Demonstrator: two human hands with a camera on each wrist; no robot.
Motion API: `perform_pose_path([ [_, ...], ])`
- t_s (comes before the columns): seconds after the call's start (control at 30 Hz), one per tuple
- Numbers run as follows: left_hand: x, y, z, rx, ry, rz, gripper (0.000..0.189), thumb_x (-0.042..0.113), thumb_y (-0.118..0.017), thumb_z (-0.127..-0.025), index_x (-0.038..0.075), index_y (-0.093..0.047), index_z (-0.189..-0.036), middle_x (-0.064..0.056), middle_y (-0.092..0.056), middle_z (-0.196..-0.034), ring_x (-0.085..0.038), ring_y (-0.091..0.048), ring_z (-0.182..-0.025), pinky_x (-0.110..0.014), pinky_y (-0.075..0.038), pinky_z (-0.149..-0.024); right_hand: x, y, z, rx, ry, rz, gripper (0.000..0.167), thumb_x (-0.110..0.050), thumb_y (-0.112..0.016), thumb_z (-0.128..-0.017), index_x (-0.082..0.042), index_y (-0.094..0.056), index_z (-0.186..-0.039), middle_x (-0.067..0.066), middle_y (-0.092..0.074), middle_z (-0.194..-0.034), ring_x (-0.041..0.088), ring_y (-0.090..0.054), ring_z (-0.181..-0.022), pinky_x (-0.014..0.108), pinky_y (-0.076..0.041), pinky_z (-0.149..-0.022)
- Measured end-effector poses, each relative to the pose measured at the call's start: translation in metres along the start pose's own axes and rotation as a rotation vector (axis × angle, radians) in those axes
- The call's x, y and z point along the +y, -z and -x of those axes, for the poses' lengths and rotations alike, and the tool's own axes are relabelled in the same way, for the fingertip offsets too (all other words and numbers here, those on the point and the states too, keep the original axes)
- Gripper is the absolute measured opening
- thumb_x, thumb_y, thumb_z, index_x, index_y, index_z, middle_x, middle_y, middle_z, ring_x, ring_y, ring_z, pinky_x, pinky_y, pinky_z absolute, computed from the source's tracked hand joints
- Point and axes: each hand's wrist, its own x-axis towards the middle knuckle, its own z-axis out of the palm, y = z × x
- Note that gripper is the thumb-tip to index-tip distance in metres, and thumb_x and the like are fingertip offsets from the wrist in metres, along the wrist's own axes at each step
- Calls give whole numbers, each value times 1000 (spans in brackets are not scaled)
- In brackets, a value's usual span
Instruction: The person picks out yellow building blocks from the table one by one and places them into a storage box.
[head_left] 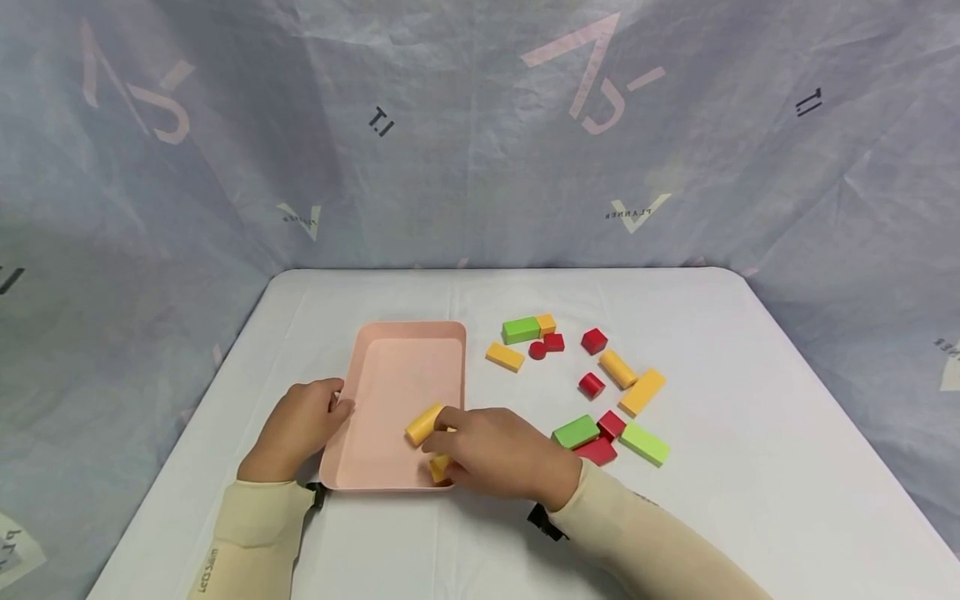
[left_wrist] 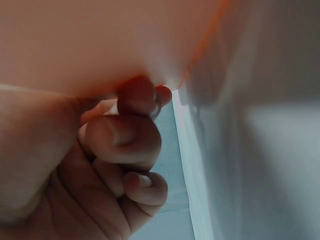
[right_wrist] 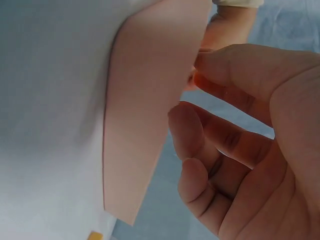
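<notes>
A pink tray (head_left: 408, 367) lies on the left part of the table. My left hand (head_left: 300, 423) grips its left rim, and in the left wrist view the curled fingers (left_wrist: 125, 137) sit against the tray's outer wall. Over the tray's near right corner is my right hand (head_left: 498, 450), palm down. A yellow cylinder (head_left: 424, 425) and a yellow block (head_left: 439, 469) lie in the tray by its fingertips. In the right wrist view the loosely bent fingers (right_wrist: 187, 132) stand apart at the rim, nothing showing between them; the tray wall (right_wrist: 145, 110) hides the inside.
Right of the tray lie several wooden blocks: a green block (head_left: 521, 330), a yellow block (head_left: 505, 357), a red cylinder (head_left: 591, 385), a yellow cylinder (head_left: 617, 368) and a light green block (head_left: 645, 444). A red block (head_left: 597, 452) lies close behind the right wrist. Grey cloth (head_left: 465, 167) hangs behind the white table.
</notes>
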Motion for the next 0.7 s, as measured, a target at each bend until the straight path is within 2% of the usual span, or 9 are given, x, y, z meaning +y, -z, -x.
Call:
perform_pose_path([
  [0.3,3,1,-1,16,1,3,18,14,-65,-98,10,-60,-81,2,-45,-59,-13,-41,-51,-29,-31,-50,13,15,7,60,-44,-3,27,-12,-72,-92,-23,-75,-117,-6,-64,-111,5,-62,-85,21,-53,-73],
  [0.53,2,0,0,4,12,10,16,15,-65,-97,10,-61,-82,2,-46,-59,-12,-42,-51,-28,-32,-50,26,30,12,52,-123,-34,29,-21,-77,-92,-22,-74,-121,-5,-67,-113,8,-65,-94,26,-57,-80],
  [0.7,0,0,0,-1,16,15,15,15,-65,-97,10,-61,-83,2,-47,-59,-12,-43,-51,-28,-33,-50,37,39,17,71,-158,-21,31,-24,-78,-92,-24,-73,-123,-8,-66,-114,5,-64,-93,25,-57,-80],
])
